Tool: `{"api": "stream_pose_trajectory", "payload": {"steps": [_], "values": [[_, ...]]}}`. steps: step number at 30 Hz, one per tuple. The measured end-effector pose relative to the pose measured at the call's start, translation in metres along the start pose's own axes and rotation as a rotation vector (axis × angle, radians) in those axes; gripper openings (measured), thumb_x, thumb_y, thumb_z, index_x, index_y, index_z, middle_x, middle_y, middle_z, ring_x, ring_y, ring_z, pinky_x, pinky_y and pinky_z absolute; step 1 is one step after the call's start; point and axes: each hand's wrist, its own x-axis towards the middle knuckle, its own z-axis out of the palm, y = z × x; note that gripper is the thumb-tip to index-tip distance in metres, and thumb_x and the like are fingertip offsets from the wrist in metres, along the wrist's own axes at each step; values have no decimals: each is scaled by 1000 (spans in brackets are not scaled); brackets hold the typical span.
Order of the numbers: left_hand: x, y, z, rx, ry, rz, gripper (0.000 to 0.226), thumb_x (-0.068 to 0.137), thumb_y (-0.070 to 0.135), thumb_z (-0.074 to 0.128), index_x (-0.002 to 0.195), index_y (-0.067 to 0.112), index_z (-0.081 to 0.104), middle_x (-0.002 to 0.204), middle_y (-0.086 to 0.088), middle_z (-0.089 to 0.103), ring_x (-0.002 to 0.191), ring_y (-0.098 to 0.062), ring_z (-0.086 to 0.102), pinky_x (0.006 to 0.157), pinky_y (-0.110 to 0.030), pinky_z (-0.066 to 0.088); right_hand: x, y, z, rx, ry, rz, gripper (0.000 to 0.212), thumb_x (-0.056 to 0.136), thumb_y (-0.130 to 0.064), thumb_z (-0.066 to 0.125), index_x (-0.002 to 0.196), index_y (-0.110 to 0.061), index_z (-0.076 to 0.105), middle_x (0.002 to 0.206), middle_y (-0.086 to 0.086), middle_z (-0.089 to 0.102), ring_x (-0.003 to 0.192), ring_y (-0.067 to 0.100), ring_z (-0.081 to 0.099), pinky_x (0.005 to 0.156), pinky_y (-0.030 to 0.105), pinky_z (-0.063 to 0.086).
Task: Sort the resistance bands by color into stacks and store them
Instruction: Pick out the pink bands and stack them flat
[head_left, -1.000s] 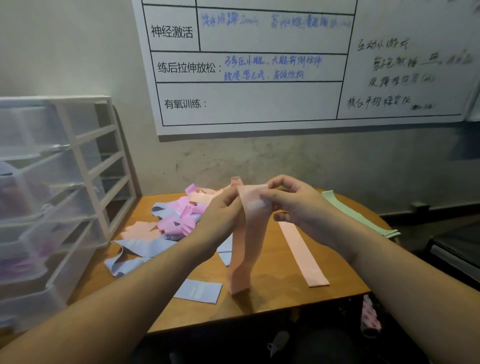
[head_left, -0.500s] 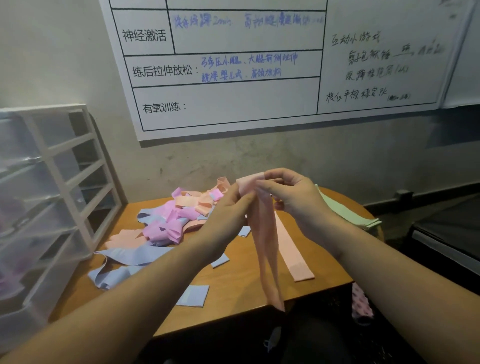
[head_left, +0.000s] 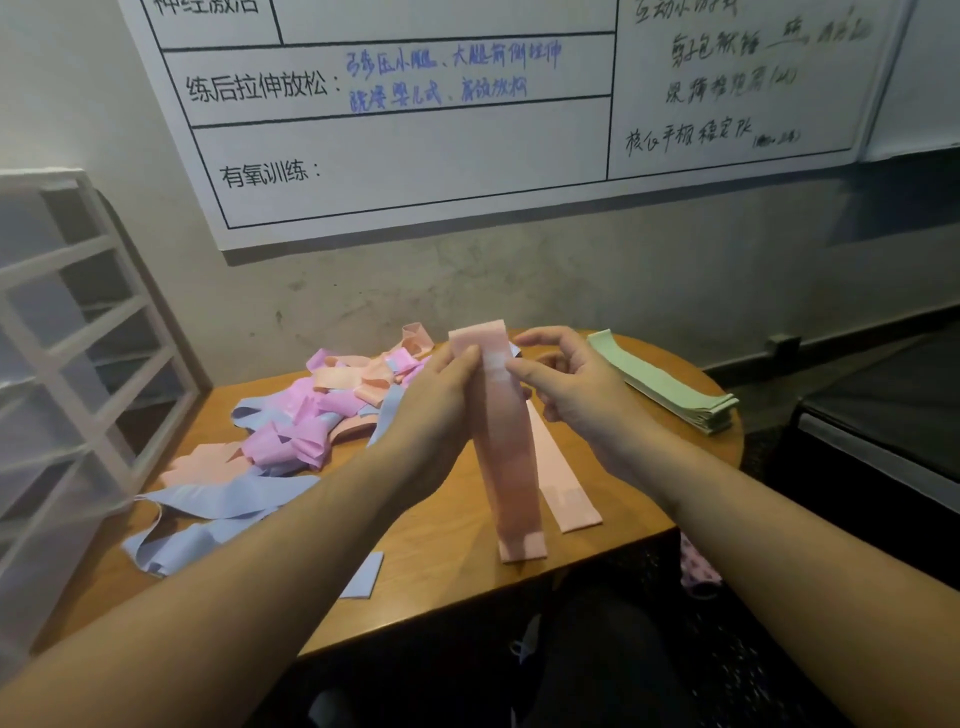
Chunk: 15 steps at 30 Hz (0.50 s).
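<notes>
Far left: a white drawer unit (head_left: 78, 364) stands beside the round wooden table (head_left: 441, 587); we take it to be the store for finished stacks.

Left half of table: unsorted heap of bands (head_left: 311, 415) in blue, bright pink and peach, tangled and overlapping. Loose blue bands (head_left: 223, 504) trail toward the near edge. Most of the sorting is not yet done, we judge.

Centre: our left hand (head_left: 436, 415) pinches the peach band (head_left: 506, 441) near its top, thumb against its left edge. The band hangs upright, lower end just above the table near the front edge. We judge it is held vertical so that gravity flattens the loop before laying it down.

Directly behind it: one peach band lying flat (head_left: 561, 483), likely the start of the peach stack and so the destination.

Our right hand (head_left: 566, 395) has its thumb on the band's right edge, forefinger raised and curled above; a light pinch, probably aligning the layers.

Far right: green stack (head_left: 670, 389), squared and set well apart, apparently finished.
</notes>
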Motion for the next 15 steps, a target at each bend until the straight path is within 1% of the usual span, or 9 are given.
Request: {"api": "stream_pose_trajectory", "payload": {"steps": [1, 3, 4, 6, 8, 9, 12, 13, 15], "values": [[2, 0, 0, -45, -2, 3, 28, 109, 23, 39, 127, 12, 57, 117, -17, 71, 107, -30, 70, 89, -45, 57, 0, 5, -1, -34, -17, 28, 19, 94, -31, 70, 112, -29, 63, 81, -4, 65, 67, 2, 58, 65, 27, 46], [6, 3, 3, -132, -6, 8, 26, 107, 11, 36, 123, 8, 56, 111, -17, 71, 101, -30, 71, 90, -47, 58, 0, 18, -2, -71, -77, 109, 21, 94, -41, 67, 111, -31, 62, 103, 7, 70, 85, 11, 68, 76, 30, 55], [7, 6, 4, -177, -1, 3, 27, 105, 5, 35, 122, 8, 55, 107, -17, 70, 98, -30, 71, 89, -46, 58, -1, 24, -3, -73, -109, 152, 23, 94, -45, 66, 112, -30, 63, 110, 7, 71, 96, 16, 70, 84, 34, 57], [10, 10, 8, -252, 14, -21, 32, 102, -1, 32, 124, 7, 53, 105, -17, 70, 95, -31, 72, 89, -47, 59, -3, 33, -7, -119, -163, 202, 30, 94, -51, 64, 112, -27, 67, 112, 1, 73, 106, 17, 69, 92, 35, 57], [13, 13, 9, -282, 42, -30, 33, 101, -2, 31, 122, 6, 55, 103, -15, 71, 92, -28, 73, 92, -49, 57, -5, 38, -11, -199, -187, 200, 30, 94, -50, 65, 108, -24, 71, 108, -2, 74, 107, 16, 67, 87, 28, 53], [15, 15, 9, -287, 55, -29, 32, 100, -3, 32, 119, 6, 56, 102, -14, 71, 91, -27, 73, 91, -48, 58, -5, 41, -12, -220, -193, 200, 27, 95, -46, 65, 106, -23, 73, 107, -1, 74, 105, 17, 67, 83, 26, 53], [24, 18, 8, -299, 101, -41, 33, 99, -3, 36, 122, 6, 56, 111, -14, 69, 95, -24, 73, 78, -39, 61, -7, 44, -16, -240, -233, 236, 16, 100, -39, 60, 103, -27, 70, 103, -5, 71, 96, 12, 65, 75, 23, 52], [27, 18, 8, -309, 110, -52, 33, 99, -4, 37, 125, 7, 55, 112, -14, 69, 95, -23, 73, 75, -38, 61, -7, 46, -17, -240, -239, 242, 15, 101, -38, 58, 102, -28, 69, 102, -6, 71, 93, 10, 64, 75, 23, 52], [37, 17, 8, -316, 149, -79, 33, 98, -4, 38, 125, 9, 53, 109, -13, 68, 93, -21, 74, 74, -37, 60, -7, 50, -19, -226, -239, 235, 19, 101, -38, 57, 104, -24, 70, 101, -1, 70, 89, 10, 63, 74, 25, 50]]}}
